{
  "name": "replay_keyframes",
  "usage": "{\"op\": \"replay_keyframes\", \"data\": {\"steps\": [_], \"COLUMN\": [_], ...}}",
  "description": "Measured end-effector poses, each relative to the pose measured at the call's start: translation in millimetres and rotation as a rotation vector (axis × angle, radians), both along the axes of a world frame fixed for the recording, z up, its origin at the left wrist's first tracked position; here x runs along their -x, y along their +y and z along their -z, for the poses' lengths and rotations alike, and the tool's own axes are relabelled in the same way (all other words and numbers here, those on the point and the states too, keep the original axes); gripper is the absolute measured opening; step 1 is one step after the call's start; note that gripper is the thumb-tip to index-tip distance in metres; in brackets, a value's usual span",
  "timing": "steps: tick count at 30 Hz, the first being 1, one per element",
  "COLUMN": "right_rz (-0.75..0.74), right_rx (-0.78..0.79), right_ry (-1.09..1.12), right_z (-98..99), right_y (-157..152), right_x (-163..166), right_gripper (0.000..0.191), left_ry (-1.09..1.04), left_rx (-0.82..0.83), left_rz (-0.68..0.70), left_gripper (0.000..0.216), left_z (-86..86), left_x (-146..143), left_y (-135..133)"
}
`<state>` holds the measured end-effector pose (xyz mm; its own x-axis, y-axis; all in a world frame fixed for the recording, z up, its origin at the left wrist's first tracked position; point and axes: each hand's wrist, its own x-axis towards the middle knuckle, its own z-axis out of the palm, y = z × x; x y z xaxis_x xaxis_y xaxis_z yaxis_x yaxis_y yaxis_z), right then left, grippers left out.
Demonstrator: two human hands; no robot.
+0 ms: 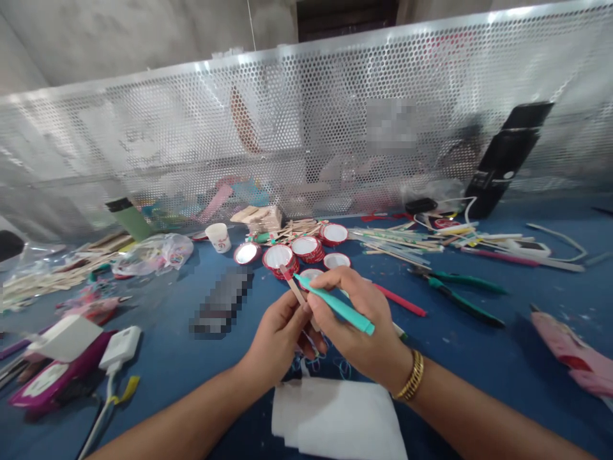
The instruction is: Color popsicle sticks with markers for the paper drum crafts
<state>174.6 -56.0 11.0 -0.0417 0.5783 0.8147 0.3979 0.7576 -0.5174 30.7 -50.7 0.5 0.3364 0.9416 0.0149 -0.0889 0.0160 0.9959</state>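
Between the fingers of my left hand (280, 338) is a flat wooden craft stick (295, 289), its reddish upper end pointing up and away from me. My right hand (366, 319) grips a turquoise marker (340, 306), whose tip is close to the stick's coloured end; whether they touch I cannot tell. Just beyond my hands stand stacks of round red-rimmed pieces with pale faces (279, 257). Below the hands lies a folded white cloth or paper (335, 415), with thin coloured loops (343, 367) partly hidden behind my fingers.
Green-handled pliers (464, 297) and a red pen (400, 299) lie to the right. A paper cup (218, 237) and loose sticks (306, 229) stand or lie farther back. Left are a purple power strip (62, 383) and white charger (121, 347). A perforated metal panel (306, 128) borders the table.
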Motion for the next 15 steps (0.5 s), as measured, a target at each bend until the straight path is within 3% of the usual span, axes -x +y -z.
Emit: {"op": "replay_keyframes", "data": {"steps": [8, 15], "right_rz": [-0.022, -0.049], "right_rx": [0.056, -0.019], "right_ry": [0.014, 0.015], "right_z": [-3.7, -7.6], "right_y": [-3.2, -5.3], "right_x": [0.0, 1.6], "right_gripper": [0.008, 0.007], "left_ry": [0.04, 0.09], "left_rx": [-0.005, -0.02], "left_rz": [-0.023, -0.075], "left_gripper": [0.044, 0.044], "left_z": [-1.3, -0.2], "left_x": [-0.2, 1.8], "left_y": [-2.9, -1.2]}}
